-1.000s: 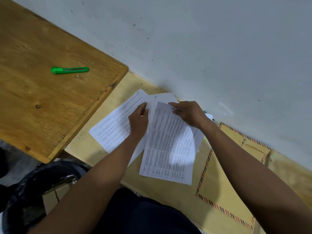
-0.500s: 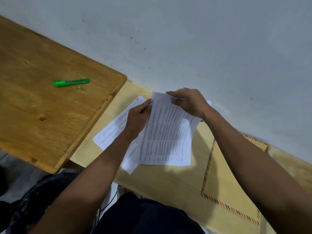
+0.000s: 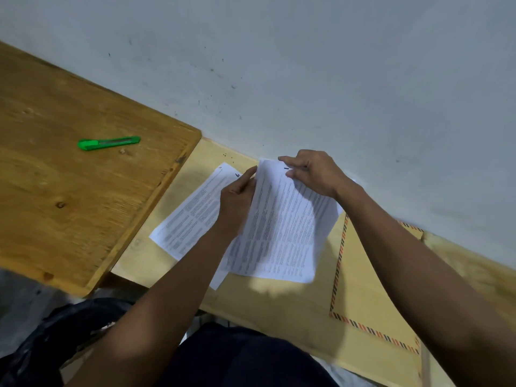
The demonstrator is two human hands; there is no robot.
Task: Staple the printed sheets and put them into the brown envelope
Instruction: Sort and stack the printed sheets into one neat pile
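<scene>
Against the grey wall, on the pale wooden desk point(image 3: 282, 308), we pinch the white printed sheets point(image 3: 282, 227) by their far edge: left hand point(image 3: 237, 202) and right hand point(image 3: 312, 171). Their long axis runs toward us; the brown striped-border envelope point(image 3: 360, 277) lies flat just right, nearer our right hand

The light table point(image 3: 279, 311) holds a sheet point(image 3: 192, 216) and an envelope point(image 3: 363, 289) (striped edges). A green cutter point(image 3: 109, 143) lies on the darker left table point(image 3: 69, 205).

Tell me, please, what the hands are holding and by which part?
Both hold the printed sheets: the right hand pinches the top edge, the left hand grips the upper left edge.
</scene>
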